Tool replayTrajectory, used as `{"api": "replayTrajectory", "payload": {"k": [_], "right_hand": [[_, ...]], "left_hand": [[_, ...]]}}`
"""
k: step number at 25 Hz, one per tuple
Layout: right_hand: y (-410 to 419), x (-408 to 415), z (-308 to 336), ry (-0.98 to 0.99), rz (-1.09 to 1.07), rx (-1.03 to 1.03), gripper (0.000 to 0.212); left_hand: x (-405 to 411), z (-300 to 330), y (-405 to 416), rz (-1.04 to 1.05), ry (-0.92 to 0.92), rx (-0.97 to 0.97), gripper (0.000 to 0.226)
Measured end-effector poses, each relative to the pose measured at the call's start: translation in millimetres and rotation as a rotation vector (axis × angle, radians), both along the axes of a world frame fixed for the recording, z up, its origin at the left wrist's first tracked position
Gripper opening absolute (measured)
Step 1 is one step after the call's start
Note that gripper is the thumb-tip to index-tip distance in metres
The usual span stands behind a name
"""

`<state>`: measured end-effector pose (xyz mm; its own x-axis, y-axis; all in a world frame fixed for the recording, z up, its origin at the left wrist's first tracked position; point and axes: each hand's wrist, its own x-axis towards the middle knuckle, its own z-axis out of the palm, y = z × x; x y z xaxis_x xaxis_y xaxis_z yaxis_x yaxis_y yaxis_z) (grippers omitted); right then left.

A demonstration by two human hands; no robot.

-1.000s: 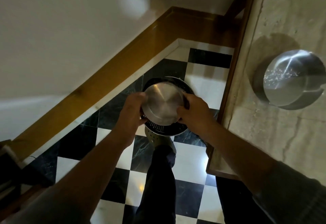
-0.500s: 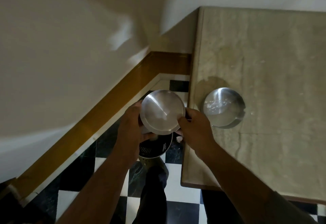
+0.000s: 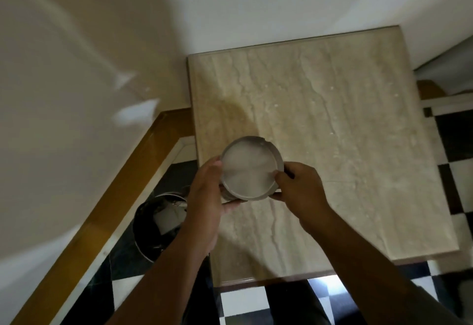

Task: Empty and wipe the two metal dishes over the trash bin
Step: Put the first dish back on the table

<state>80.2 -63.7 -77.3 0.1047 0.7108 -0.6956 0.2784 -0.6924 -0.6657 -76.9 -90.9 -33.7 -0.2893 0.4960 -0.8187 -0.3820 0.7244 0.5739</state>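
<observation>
A round metal dish (image 3: 249, 167) with a notched rim is held just above the left part of the marble table (image 3: 345, 132); it is blurred by motion. My left hand (image 3: 204, 196) grips its left side and my right hand (image 3: 299, 189) pinches its right rim. A second rim edge shows just under the dish at its lower left, and I cannot tell whether that is the other dish. The round dark trash bin (image 3: 143, 242) stands on the floor left of the table, below my left forearm, with white paper inside.
The table sits in a corner against white walls. A wooden skirting board (image 3: 122, 196) runs diagonally along the left wall. Black-and-white checkered floor tiles (image 3: 243, 301) lie around the table, and my dark trouser legs show at the bottom.
The dish moved from over the trash bin to the right, onto the area above the table where the other dish stood. My view swung right and up, and the bin is now at lower left.
</observation>
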Motion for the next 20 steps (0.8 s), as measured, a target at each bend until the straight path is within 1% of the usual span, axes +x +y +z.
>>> {"api": "replayTrajectory", "payload": {"k": [2,6,10,12,15,20], "right_hand": [[4.5,29.5,-3.8,-0.022,-0.043,-0.014,0.017],[9.3,76.8,-17.1,-0.067,-0.094,-0.028,0.019],[11.5,100.8,-34.1,-0.062,-0.151,-0.041,0.018],[11.5,105.8,-42.7,-0.067,-0.163,-0.042,0.018],[10.4,107.0,-53.0,-0.076,-0.177,-0.049,0.019],[12.9,101.0,-64.4,-0.133,-0.147,-0.05,0.017]], "left_hand": [[29.4,-3.6,7.6,-0.074,-0.005,-0.004,0.028],[77.6,-16.5,16.3,-0.126,-0.015,-0.048,0.03],[104.3,-27.8,19.6,-0.204,-0.015,-0.057,0.033],[110.8,-31.1,20.1,-0.222,-0.014,-0.06,0.03],[115.5,-33.7,21.5,-0.231,-0.013,-0.081,0.019],[118.2,-41.3,22.2,-0.258,-0.021,-0.099,0.03]]}}
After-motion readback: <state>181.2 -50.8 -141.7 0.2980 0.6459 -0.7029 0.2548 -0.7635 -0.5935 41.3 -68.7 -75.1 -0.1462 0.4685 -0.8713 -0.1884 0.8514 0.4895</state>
